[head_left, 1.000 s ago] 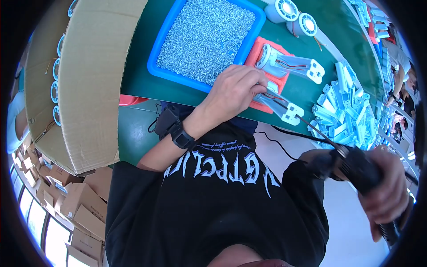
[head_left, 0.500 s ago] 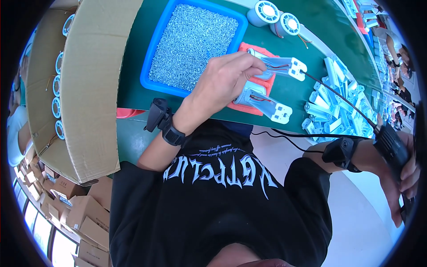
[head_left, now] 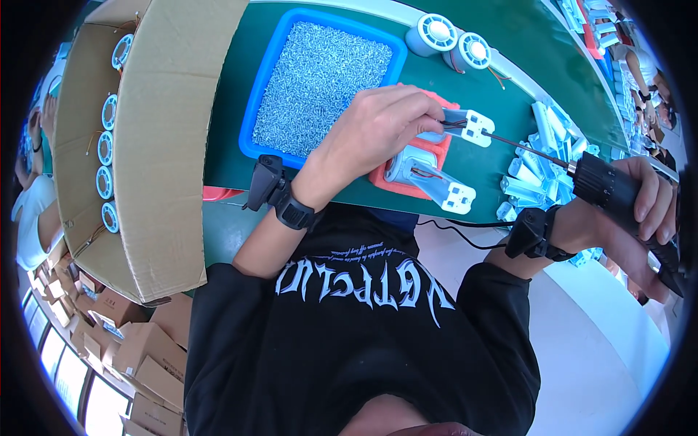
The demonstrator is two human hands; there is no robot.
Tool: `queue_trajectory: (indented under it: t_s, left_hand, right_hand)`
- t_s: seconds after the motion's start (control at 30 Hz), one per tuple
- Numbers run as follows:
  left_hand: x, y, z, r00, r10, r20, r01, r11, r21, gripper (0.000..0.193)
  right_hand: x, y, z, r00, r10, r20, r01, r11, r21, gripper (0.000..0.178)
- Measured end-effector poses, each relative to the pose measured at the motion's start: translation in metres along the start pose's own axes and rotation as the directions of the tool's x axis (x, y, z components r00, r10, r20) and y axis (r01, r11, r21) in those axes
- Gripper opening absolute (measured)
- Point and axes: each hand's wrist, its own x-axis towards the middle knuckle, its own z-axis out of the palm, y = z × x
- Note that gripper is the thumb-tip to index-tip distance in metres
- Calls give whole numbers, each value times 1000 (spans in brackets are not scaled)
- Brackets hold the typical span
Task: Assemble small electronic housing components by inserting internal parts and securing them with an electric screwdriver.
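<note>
My left hand (head_left: 382,129) pinches a pale blue plastic handle (head_left: 456,120) with thin wires along its open channel. This handle rises from a part in a red-orange holder (head_left: 379,176). My right hand (head_left: 649,207) is wrapped round a black electric screwdriver (head_left: 609,187). Its long thin bit reaches left to the handle's white, holed end (head_left: 478,129), where the tip meets it; whether a screw is there is too small to tell. Nearer me, a second handle (head_left: 440,187) with wires stands in the same holder, untouched by either hand.
Behind my left hand is a blue tray (head_left: 251,109) full of small screws. Two white round motor units (head_left: 436,33) stand at the back. Loose pale blue plastic parts (head_left: 534,171) are heaped at right. A cardboard box (head_left: 171,145) holding round units stands at left; other people work beyond.
My right hand has moved up and the screwdriver has swung to a flatter angle, its tip now on the white end. My left hand keeps its pinch on the handle. The view has shifted slightly.
</note>
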Motion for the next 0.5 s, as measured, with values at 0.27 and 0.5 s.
queue_trajectory:
  t_s: [0.27,0.5]
  left_hand:
    - [6,-5,-3,996,8,84,-8,1000,10,8]
    - [9,-2,-6,984,-24,174,21,1000,16,11]
  right_hand:
    - [2,1,0,998,1,-70,-18,969,-245,60]
    - [1,10,-3,993,-32,117,-1,963,271,62]
